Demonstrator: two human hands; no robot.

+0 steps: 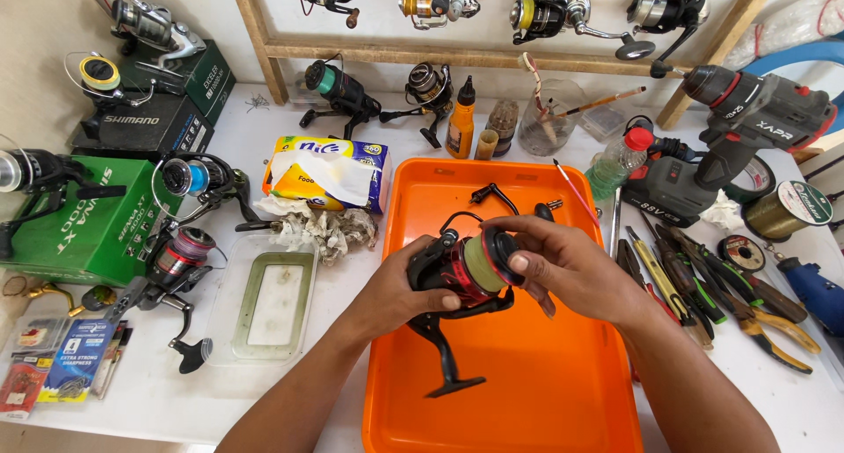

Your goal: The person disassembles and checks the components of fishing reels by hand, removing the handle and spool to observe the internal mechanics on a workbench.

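Above the orange tray point(563, 391), held clear of its floor: black-and-red spinning reel point(462, 281), spool wound with yellow-green line, foot and stem hanging down toward the tray's middle. Gripped by both hands. Left hand point(396, 296) closed around the reel body from the tray's left side, thumb across the red housing; judged to act as the steadying grip. Right hand point(563, 259) closed on the spool's front end from the tray's right side, fingertips pinching the rim and cap, remaining fingers curled under. Reel thus between the two hands, touching both, nearer the tray's left rim than its right.

Loose black handle part point(492, 193) lying inside the tray near its far rim, apart from the reel. Tray probably placed beneath the work to catch small parts.

Right of the tray on the desk point(264, 387): row of pliers and screwdrivers point(703, 281), within reach, untouched. Left of the tray: clear shallow dish point(272, 299), crumpled tissue point(325, 229) and a tissue pack point(330, 171). Beyond the tray's far rim: orange oil bottle point(461, 123).
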